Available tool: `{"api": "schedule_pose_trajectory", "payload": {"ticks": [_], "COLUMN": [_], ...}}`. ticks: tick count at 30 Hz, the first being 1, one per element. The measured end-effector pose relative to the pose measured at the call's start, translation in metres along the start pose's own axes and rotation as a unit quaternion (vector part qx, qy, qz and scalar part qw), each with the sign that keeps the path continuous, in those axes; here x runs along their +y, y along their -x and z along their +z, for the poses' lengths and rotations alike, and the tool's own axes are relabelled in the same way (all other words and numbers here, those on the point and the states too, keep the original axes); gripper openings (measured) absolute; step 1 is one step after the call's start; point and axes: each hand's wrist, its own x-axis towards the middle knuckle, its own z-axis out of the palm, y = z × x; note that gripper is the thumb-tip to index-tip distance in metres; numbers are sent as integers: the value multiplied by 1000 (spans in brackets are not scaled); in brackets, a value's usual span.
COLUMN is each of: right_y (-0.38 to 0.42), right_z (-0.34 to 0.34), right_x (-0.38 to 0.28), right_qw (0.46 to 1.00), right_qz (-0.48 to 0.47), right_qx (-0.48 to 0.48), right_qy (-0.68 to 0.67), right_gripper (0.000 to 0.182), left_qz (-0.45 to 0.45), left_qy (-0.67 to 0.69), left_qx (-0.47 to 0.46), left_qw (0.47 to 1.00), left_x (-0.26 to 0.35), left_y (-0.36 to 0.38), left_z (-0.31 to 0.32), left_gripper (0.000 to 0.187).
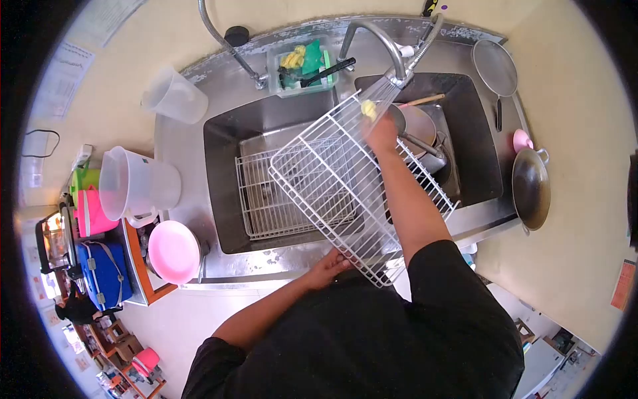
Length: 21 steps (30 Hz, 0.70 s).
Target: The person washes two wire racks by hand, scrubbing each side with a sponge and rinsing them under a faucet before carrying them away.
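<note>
A white wire rack (332,178) is held tilted across the divider between two sink basins. My left hand (330,267) grips its near edge, fingers closed around the wires. At the far end of the rack, my right hand (383,135) is closed on a small yellow sponge (369,109), slightly blurred. Water runs from the faucet (397,72) over that end of the rack. Beneath, in the left basin, lies a second wire rack (256,199). Pots and a ladle-like handled utensil (423,145) sit in the right basin, partly hidden by the rack and my arm.
A plastic tub (274,66) of sponges and a black-handled brush stands behind the basins. Clear pitchers (143,183) and a pink bowl (174,253) are at the left. On the right are a strainer (495,68) and a wok (531,189).
</note>
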Motion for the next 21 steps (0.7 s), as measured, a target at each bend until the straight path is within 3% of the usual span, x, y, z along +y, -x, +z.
{"api": "schedule_pose_trajectory", "payload": {"ticks": [3,6,9,11,13,15,17,18,20,21], "right_y": [11,19,18,20,29,35,53,68,100,111], "right_z": [-26,-42,-50,-55,-63,-69,-82,-69,-74,-75], "right_x": [2,1,5,8,10,14,-8,-10,-46,-61], "right_qw": [998,997,996,996,996,995,984,988,973,969], "right_qz": [29,19,14,15,3,-3,7,-80,-155,-189], "right_qx": [-44,-62,-68,-73,-68,-73,-170,-131,-145,-125], "right_qy": [-35,-53,-62,-49,-59,-70,-44,-23,-90,-94], "right_gripper": [43,40,40,41,42,42,44,43,39,37], "left_qz": [-68,-142,-165,-41,210,234,173,142,18,-46], "left_qy": [41,-52,-390,-482,-624,-633,-578,-548,-300,-163], "left_qx": [-76,-128,-100,195,278,330,323,318,307,293], "left_qw": [994,980,900,853,699,660,729,760,903,941], "left_x": [3,32,97,148,176,177,144,136,149,153], "left_y": [12,15,13,7,-21,-60,-96,-107,-103,-99], "left_z": [-9,-5,-15,-14,-49,-81,-119,-127,-96,-85], "left_gripper": [42,45,43,41,45,50,54,56,56,56]}}
